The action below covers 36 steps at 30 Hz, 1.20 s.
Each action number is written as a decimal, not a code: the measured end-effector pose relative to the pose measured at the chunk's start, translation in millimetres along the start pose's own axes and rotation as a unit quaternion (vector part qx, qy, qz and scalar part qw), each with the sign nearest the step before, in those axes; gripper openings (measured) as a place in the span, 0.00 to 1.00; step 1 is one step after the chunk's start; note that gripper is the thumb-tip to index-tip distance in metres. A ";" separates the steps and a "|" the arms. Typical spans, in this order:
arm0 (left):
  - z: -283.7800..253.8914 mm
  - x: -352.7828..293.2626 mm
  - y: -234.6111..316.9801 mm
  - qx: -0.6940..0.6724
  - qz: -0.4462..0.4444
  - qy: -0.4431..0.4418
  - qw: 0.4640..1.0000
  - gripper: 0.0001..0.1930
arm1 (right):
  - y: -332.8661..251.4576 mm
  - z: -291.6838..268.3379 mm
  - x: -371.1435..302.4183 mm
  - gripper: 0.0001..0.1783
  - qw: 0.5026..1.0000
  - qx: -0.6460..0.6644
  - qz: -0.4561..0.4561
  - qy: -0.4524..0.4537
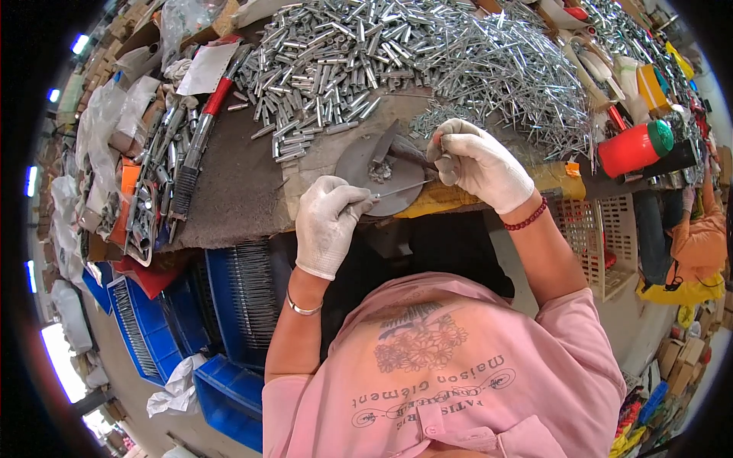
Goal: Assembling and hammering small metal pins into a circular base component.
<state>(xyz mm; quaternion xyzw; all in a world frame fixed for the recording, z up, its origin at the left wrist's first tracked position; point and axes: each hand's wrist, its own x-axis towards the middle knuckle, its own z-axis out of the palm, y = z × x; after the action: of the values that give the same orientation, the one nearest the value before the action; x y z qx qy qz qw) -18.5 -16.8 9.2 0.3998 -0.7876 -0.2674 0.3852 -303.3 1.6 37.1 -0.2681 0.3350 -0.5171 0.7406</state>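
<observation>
My left hand [328, 221], in a white glove, is closed in a pinch on one end of a thin metal rod [401, 188]. The rod points right, its far tip just below my right hand [477, 162]. That hand is gloved too, with the fingers bent together and grey at the tips; what they hold, if anything, I cannot make out. Between the hands lies a round grey metal plate [355, 172] at the bench edge. A dark hammer-like tool [389, 143] rests over it, its handle running toward my right fingers. Small metal bits [380, 171] sit on the plate.
Metal sleeves [328, 72] are heaped behind the plate, with thin metal pins [519, 69] to their right. Tools [195, 153] lie at left. A red-and-green container [634, 150] stands at right. Blue bins [237, 305] and a white crate [603, 237] are below; another person [699, 237] is far right.
</observation>
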 end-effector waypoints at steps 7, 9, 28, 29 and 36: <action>-0.6 -0.1 1.9 0.000 0.001 0.000 1.000 0.07 | 8.7 -13.7 -1.3 0.10 0.994 0.108 0.012 -0.014; -0.3 0.3 1.8 0.003 0.007 0.001 1.000 0.07 | 7.9 -15.4 -2.8 0.10 0.994 0.109 0.012 -0.022; 8.7 -6.8 -14.2 0.015 0.039 0.024 0.999 0.09 | 47.5 69.7 26.7 0.22 0.580 -0.742 -0.333 -0.051; 9.6 -8.7 -14.3 0.011 0.021 0.020 1.000 0.08 | 50.4 68.4 30.3 0.25 0.617 -0.708 -0.340 -0.047; 4.0 -8.0 -11.3 0.024 0.010 0.003 1.000 0.07 | 52.7 55.8 22.3 0.32 0.716 -0.650 -0.252 -0.028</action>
<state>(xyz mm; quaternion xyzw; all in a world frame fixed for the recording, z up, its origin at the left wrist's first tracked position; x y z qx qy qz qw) -13.9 -15.8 -4.4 0.4018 -0.7964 -0.2433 0.3809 -223.9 0.3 28.3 -0.7724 0.4881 -0.3318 0.2347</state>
